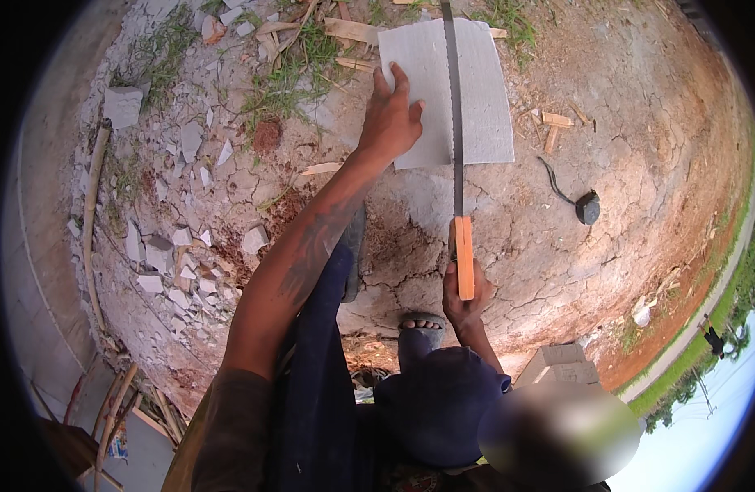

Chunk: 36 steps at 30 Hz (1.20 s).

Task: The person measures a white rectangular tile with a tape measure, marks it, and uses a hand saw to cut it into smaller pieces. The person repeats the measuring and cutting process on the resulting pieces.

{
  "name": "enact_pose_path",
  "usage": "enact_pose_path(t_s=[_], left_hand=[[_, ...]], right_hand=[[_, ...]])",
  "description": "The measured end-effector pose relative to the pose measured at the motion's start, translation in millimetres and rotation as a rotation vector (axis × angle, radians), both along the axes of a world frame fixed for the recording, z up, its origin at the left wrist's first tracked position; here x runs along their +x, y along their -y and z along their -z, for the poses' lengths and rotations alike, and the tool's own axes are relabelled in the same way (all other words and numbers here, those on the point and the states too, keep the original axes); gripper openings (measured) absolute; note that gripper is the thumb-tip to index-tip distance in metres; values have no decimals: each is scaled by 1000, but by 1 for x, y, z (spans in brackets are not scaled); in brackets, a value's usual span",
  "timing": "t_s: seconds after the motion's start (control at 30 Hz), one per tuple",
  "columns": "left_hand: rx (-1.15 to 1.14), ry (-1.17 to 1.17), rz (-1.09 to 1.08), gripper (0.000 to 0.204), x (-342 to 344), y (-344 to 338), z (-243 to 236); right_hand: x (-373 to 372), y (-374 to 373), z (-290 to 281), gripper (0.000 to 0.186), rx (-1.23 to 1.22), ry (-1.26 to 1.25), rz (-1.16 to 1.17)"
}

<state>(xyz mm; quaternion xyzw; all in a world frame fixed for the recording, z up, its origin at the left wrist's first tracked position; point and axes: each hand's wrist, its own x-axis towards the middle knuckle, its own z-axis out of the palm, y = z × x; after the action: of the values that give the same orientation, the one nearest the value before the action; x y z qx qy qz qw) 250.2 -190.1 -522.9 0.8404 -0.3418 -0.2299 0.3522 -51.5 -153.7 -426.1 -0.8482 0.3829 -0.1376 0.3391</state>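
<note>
A: Position of the pale grey board (422,86)?
B: Flat on the cracked ground (525,238), between 12 and 1 o'clock from the centre of view. Roughly four-sided, surface finely textured.

A: Left hand (393,120)?
B: At 12 o'clock, on the board's left side. Fingers spread apart, not closed around anything; the tips rest at the board's left margin, thumb pointing toward its middle.

A: Right hand (467,308)?
B: Near the centre, toward 4 o'clock. Fingers clamped on the orange handle (465,258) of a saw (458,184). Part of the grip is hidden behind the handle.

A: Blade alignment?
B: Runs from the handle up toward 12 o'clock, across the board, and past its far edge. Toothed edge faces 9 o'clock. Cannot tell whether the teeth have entered the material.

A: Objects to the right?
B: Small wood offcuts (557,120) at 2 o'clock; a black rounded object (588,208) with a dark strap, just short of 3 o'clock. Folded cardboard (567,371) at 4 o'clock.

A: And to the left?
B: White broken fragments (158,253) scattered around 9 o'clock, with a long stick (91,221) beyond them. Grass tufts (307,70) at 11 o'clock.

A: Footing?
B: One sandalled foot (422,323) at 5 o'clock, toes visible.
</note>
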Motion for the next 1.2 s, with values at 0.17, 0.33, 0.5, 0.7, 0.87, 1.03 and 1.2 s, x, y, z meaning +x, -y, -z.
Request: enact_pose_path(t_s=[0.17, 0.33, 0.5, 0.7, 0.87, 1.03, 1.2], left_hand=[[11, 12, 14, 79, 0, 0, 1], [31, -18, 29, 79, 0, 2, -1], [12, -55, 44, 79, -2, 2, 1], [84, -161, 81, 80, 0, 4, -5], [71, -136, 83, 81, 0, 3, -3], [62, -115, 78, 81, -1, 1, 2], [43, -165, 55, 80, -1, 4, 0]], right_hand=[[1, 4, 0, 13, 84, 1, -13], [6, 7, -8, 11, 204, -4, -13], [23, 12, -34, 13, 366, -28, 93], [21, 21, -41, 16, 440, -63, 119], [19, 25, -45, 20, 600, -79, 209], [28, 28, -60, 22, 670, -99, 259], [37, 33, -70, 21, 667, -122, 243]])
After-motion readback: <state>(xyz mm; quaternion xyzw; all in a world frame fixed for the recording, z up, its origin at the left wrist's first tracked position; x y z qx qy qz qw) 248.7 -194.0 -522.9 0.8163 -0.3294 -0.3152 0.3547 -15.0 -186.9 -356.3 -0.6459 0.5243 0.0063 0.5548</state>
